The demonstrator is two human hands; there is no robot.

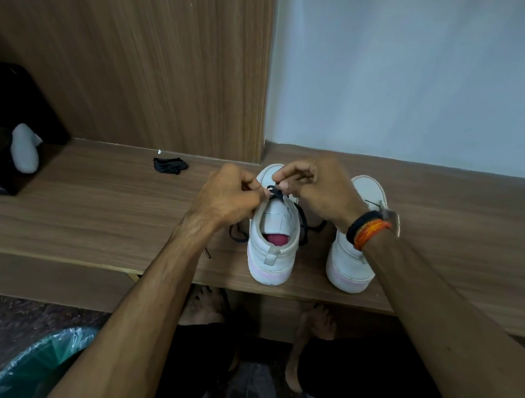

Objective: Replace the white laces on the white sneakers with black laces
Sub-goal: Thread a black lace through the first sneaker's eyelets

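— Two white sneakers on the wooden bench [97,213], heels toward the camera. Where are the hands?

— Both over the near sneaker [273,248], at the toe end of its lacing. Left hand [229,198] curled, fingertips pinching the black lace [275,191]. Right hand [314,184] curled too, pinching the same lace from the other side.

— Lace position?

— Crossed at the front eyelets, between the two hands. Loose ends trail out on both sides of the shoe, one lying on the bench to its left, one between the two shoes.

— Second sneaker?

— Second sneaker [351,264] stands just beside the first, to the right, partly hidden by the right wrist. A thin black line shows on its top; cannot tell what it is.

— Anything else on the bench?

— Bundled black lace [171,165] lying farther back, near the wooden panel [163,64], well apart from the shoes. Black and orange bands [368,229] on the right wrist. Bin with a green liner [32,371] on the floor, lower left.
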